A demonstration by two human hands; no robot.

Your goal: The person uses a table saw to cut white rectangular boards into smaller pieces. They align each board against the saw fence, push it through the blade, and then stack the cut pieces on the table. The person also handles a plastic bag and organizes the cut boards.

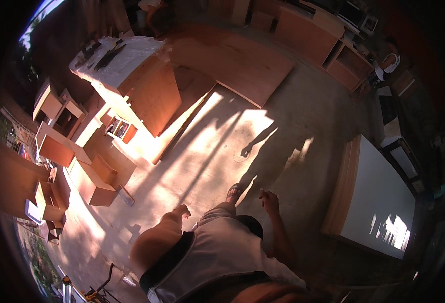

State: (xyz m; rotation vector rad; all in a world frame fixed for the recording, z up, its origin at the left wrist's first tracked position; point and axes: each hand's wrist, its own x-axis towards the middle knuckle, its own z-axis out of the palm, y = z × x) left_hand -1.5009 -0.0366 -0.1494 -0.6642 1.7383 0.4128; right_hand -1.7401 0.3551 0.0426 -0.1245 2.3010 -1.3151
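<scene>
My left hand (182,211) hangs at my side in sunlight, its fingers loosely bent and a little apart, with nothing visible in them. On the other side, my right hand (269,200) is closed in shade; whatever its fingers may hold is hidden. Neither hand touches any furniture. Ahead of my sandalled foot (234,192), my shadow falls on the concrete floor (217,166). Closest to my right hand is a large white-faced panel or cabinet (371,187) with a wooden edge, lying on the right.
Open wooden boxes (92,189) stand at the left. A plastic-covered workbench (116,58) carries tools. Beyond it lies a broad wooden panel (253,73). Wooden cabinets (306,38) line the back. One person (388,63) is at the far right, another (149,7) at the back.
</scene>
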